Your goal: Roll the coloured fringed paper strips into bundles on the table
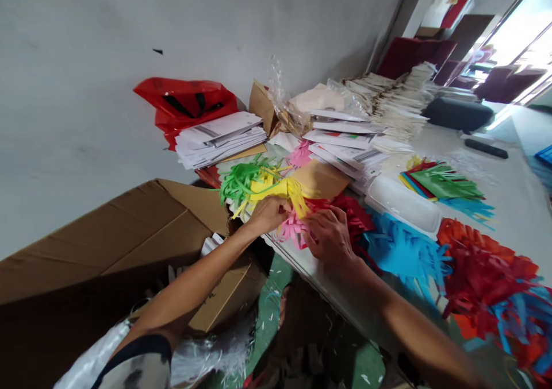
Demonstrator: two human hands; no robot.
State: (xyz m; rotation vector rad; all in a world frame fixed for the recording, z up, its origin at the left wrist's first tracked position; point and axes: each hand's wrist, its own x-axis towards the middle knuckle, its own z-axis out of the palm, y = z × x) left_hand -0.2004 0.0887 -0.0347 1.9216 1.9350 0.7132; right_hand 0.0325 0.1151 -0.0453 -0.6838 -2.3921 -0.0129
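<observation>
A bunch of pink fringed paper [293, 231] lies at the table's near edge, between my two hands. My left hand [271, 213] is closed, its fingertips pinched at the border of the pink strips and the yellow fringed paper [271, 189]. Curled over the pink strips from the other side is my right hand [330, 234]; its fingertips are partly hidden, and I cannot make out exactly what they grip. Green fringed paper [238, 181] sits left of the yellow. Dark red fringed paper [354, 216] lies just beyond my right hand.
Blue fringed paper [401, 245] and a red bunch [491, 268] spread along the right. A white plastic tray [403, 202] stands behind them. Paper stacks [219, 136] and a red bag [194, 104] line the wall. An open cardboard box [107, 239] stands at the left, below table height.
</observation>
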